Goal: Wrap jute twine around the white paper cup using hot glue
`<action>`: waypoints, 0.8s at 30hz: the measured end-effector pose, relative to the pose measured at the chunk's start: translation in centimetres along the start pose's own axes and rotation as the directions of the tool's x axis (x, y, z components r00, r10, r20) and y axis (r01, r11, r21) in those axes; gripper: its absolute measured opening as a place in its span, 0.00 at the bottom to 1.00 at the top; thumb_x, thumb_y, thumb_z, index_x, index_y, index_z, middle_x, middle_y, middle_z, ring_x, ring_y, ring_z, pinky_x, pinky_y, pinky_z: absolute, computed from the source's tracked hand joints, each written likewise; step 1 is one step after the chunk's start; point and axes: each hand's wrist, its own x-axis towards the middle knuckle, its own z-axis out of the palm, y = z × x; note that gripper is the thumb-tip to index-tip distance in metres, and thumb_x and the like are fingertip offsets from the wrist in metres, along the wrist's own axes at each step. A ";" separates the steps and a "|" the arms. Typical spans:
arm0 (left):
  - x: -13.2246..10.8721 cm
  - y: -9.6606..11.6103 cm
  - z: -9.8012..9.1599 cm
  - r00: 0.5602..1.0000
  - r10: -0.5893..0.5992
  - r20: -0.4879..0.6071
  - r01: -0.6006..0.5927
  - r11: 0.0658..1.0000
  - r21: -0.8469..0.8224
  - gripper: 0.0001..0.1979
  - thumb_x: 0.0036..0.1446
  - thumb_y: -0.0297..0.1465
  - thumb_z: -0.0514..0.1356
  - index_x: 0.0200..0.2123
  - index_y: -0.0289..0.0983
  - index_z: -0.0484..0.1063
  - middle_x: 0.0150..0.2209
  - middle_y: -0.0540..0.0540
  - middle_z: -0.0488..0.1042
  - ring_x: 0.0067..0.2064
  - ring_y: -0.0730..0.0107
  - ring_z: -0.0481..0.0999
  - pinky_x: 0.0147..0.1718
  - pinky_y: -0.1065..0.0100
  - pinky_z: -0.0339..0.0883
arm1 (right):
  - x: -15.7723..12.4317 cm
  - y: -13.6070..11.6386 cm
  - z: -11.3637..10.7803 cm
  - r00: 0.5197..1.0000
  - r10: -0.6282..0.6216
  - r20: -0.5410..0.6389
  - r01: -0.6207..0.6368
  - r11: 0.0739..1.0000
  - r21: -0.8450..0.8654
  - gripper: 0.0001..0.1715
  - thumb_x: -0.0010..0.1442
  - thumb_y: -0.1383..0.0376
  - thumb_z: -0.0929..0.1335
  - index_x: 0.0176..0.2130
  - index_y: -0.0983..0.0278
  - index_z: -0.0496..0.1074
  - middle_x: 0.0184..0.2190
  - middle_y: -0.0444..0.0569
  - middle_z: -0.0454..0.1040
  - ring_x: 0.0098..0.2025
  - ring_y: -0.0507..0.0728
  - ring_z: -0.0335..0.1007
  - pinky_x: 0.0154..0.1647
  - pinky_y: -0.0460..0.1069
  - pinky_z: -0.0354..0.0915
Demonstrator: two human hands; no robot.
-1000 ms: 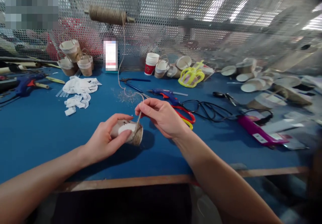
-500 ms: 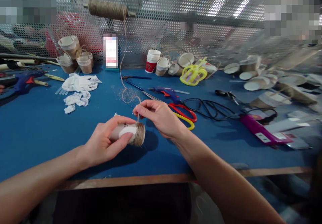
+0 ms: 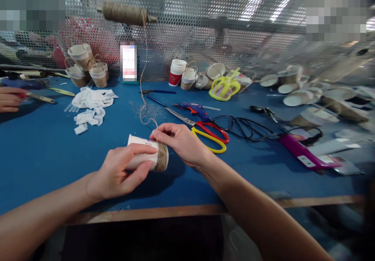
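Observation:
A white paper cup (image 3: 137,163) lies on its side above the blue table, its base end to the right wrapped in several turns of brown twine (image 3: 162,157). My left hand (image 3: 123,169) is closed around the cup's body, thumb and fingers on its wall. At the cup's wrapped end, my right hand (image 3: 175,142) pinches the twine between thumb and forefinger, close against the cup. From there the loose strand (image 3: 141,85) curves over the table and rises to a twine spool (image 3: 124,13) on a rod at the mesh panel.
Scissors (image 3: 209,136) with red and yellow handles lie beside my right hand, a blue glue gun (image 3: 193,108) behind them. White lace (image 3: 93,97) lies left. Twine-covered cups (image 3: 80,63) stand behind it. A purple power strip (image 3: 307,151) lies right. Another person's hand (image 3: 10,99) is far left.
My right hand has brought the twine down against the cup, and the cup has turned in my left hand, showing printed marks. At far left, another person's hand has come further into view.

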 end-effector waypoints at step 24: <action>0.9 -2.1 0.2 0.990 -0.140 -0.034 0.138 0.988 -0.064 0.18 0.55 0.29 0.58 0.49 0.35 0.62 0.45 0.41 0.73 0.41 0.67 0.75 0.39 0.71 0.70 | -0.4 -0.7 -0.5 0.999 0.029 0.017 -0.029 1.000 -0.009 0.17 0.51 0.54 0.67 0.24 0.64 0.62 0.19 0.40 0.64 0.21 0.47 0.58 0.23 0.45 0.54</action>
